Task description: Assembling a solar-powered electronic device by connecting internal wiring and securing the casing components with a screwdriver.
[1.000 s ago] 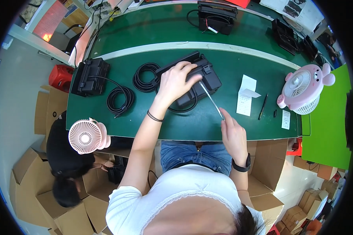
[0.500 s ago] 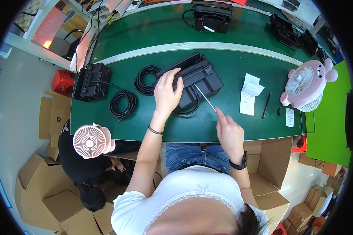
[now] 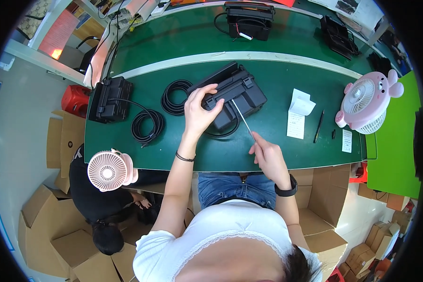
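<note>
A black plastic case, its flap raised at the back, lies tilted on the green table before me. My left hand grips its left side, thumb on the near face and fingers over the top. In my right hand is a long thin metal tool, pinched at its near end; any handle is hidden by the palm. Its tip meets the case's front face beside the thumb. A short black coiled cable hangs at the case's near side, and a coiled black cable rests to its left.
Another black case with a cable coil stands on the left. Rightward lie papers, a pen and a pink fan. A second fan sits at the near left edge; beyond it a person crouches among cartons.
My right hand has moved slightly left, and the tool now stands steeper with its tip still at the case. My left thumb has shifted. Cases on the far bench have slid a little left.
</note>
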A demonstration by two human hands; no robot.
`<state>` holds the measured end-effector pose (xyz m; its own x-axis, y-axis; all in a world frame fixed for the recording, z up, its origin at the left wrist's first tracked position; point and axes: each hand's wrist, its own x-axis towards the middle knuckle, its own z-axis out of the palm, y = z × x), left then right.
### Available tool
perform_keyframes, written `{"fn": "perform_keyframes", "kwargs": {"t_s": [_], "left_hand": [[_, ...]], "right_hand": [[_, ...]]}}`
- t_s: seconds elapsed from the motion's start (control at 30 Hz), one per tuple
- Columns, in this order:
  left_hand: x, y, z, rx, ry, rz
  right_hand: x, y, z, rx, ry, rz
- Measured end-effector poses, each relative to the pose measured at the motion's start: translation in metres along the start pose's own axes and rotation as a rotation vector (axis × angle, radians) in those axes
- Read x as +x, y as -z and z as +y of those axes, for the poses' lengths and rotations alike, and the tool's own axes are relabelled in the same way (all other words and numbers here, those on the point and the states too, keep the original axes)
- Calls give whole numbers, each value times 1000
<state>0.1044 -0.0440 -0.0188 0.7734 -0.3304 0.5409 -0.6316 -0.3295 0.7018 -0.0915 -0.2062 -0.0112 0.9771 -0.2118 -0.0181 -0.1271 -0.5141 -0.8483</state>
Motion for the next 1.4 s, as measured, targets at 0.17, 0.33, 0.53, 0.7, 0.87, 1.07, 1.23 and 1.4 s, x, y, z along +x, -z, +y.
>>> {"fn": "perform_keyframes", "kwargs": {"t_s": [0.17, 0.33, 0.53, 0.7, 0.87, 1.07, 1.23, 1.4], "left_hand": [[0, -3, 0, 2, -9, 31], [-1, -4, 0, 24, -7, 53], [-2, -8, 4, -14, -9, 98], [-2, -6, 3, -10, -12, 102], [-1, -7, 4, -11, -1, 98], [0, -8, -3, -2, -67, 124], [-10, -6, 9, 23, -195, 129], [-40, -2, 11, 57, -407, 185]], "right_hand": [[-4, 15, -6, -124, 71, 49], [-8, 17, -20, -288, 162, 60], [-9, 6, -27, -499, 203, 70], [-9, 4, -35, -585, 224, 56], [-8, -1, -35, -641, 215, 59], [1, -4, -16, -298, 212, 31], [-8, 33, -10, 25, 61, -160], [-33, 70, 5, 604, -40, -128]]}}
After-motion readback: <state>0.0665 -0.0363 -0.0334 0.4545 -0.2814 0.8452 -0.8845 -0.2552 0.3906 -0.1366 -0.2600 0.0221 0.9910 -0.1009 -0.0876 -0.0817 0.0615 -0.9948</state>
